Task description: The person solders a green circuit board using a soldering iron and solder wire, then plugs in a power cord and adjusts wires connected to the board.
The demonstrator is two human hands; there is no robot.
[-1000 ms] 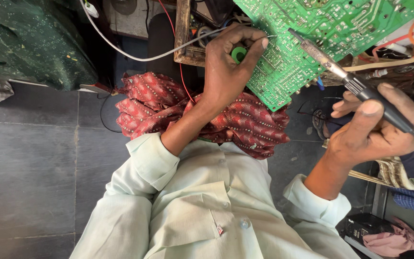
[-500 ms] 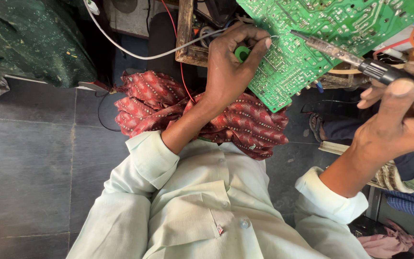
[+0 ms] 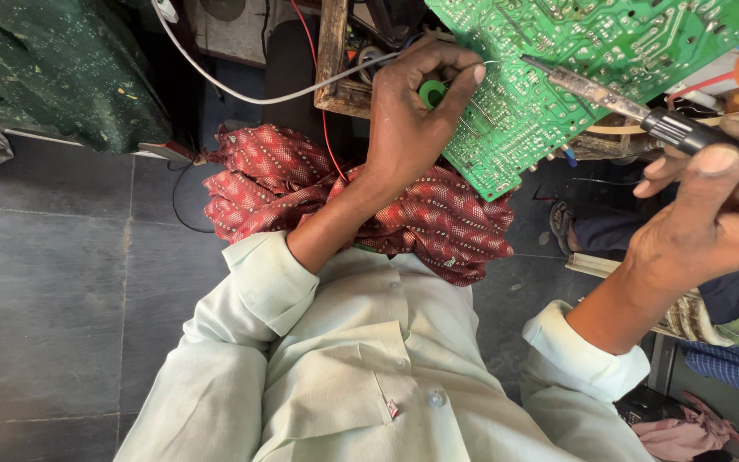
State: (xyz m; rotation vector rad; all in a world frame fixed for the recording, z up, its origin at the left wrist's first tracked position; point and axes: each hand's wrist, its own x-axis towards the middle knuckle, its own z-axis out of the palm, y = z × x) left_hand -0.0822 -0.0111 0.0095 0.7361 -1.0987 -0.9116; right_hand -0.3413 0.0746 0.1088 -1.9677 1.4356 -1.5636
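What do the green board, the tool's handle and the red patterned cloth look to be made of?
Circuit board: rigid green laminate, slightly glossy, dotted with shiny solder points. Soldering iron: dull metal shaft, black handle that looks like matte plastic or rubber. Cloth: soft woven fabric, creased and folded, probably cotton.

1. The person wore a pale mint-green shirt (image 3: 361,359) of plain woven cloth, buttoned down the front.
2. One pale round button (image 3: 436,399) showed on the placket, with a small red mark (image 3: 393,411) on the fabric just beside it.
3. Both sleeves were rolled back into thick cuffs, the left cuff (image 3: 271,282) and the right cuff (image 3: 583,359), leaving the forearms bare.
4. The left hand (image 3: 412,120) and right hand (image 3: 712,222) carried no rings, watch or gloves that could be seen.
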